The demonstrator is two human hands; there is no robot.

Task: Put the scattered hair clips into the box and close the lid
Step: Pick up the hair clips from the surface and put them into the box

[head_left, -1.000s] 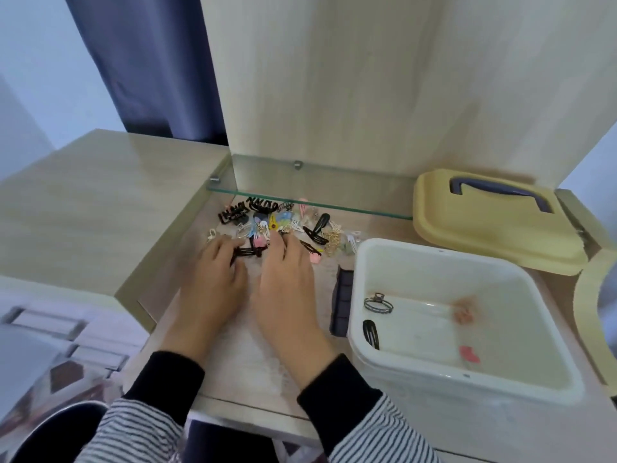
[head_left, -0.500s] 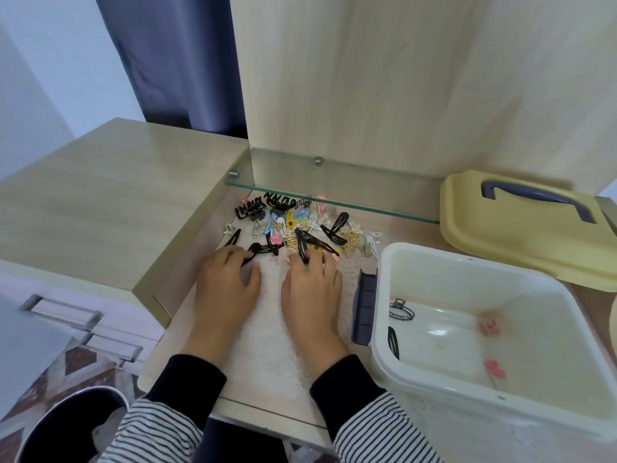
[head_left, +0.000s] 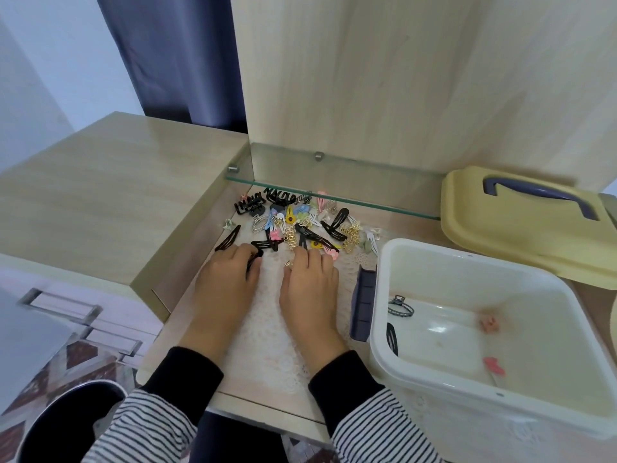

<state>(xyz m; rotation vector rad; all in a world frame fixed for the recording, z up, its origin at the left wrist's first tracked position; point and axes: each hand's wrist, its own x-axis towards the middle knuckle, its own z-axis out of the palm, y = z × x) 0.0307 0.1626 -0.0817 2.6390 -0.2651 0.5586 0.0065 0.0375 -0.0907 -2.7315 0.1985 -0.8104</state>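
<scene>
Head view: your left hand point(head_left: 227, 284) pinched a black clip point(head_left: 251, 263); your right hand point(head_left: 309, 284) curled among the clips point(head_left: 314, 236), hold unclear. They looked light, stiff, slick; best pinched edgewise

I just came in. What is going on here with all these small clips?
A person is gathering hair clips piled below a glass shelf. The left hand pinches a black snap clip at the pile's near edge. The right hand rests beside it, a small gold clip at its thumb, grip unclear. The white box stands open at the right and holds only four clips; its yellow lid lies behind it. Most of the sorting is not yet done.
</scene>
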